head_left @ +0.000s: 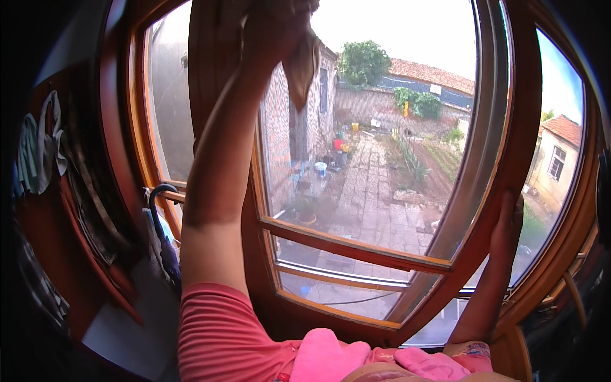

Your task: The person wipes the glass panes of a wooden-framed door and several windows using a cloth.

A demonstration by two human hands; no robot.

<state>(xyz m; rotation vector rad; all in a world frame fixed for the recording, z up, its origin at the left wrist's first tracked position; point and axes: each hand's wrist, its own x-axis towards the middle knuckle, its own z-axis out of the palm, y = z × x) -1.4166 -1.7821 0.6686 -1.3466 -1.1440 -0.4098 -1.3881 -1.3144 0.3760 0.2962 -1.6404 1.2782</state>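
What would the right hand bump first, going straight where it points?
Probably just more of the brown window frame: the right hand seems to lie along it, pointing up. Depth is unclear.

I get strong daylight through the window (356,243), bleaching the central sky (401,22) white, while hanging cloths (51,143) at left sit in shadow. The raised left hand (277,28) is dim and blurred; fisheye distortion bends the edges, corners black.
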